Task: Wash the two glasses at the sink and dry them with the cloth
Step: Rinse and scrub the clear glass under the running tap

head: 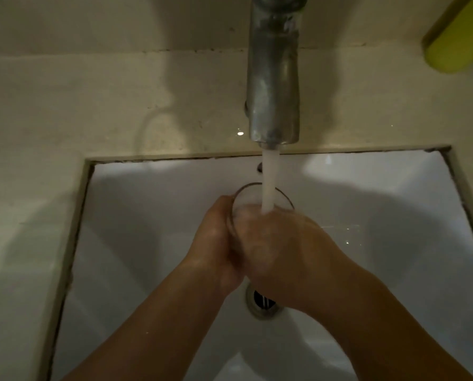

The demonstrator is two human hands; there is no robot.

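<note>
Both hands cradle one clear glass [260,200] under the tap's stream [269,182], left hand [216,237] wrapped round its side to steady it, right hand [282,243] curled over the near wall, apparently rubbing it clean above the sink [136,210].

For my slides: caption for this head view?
Both hands, left hand and right hand, hold a glass under the running tap above the sink.
</note>
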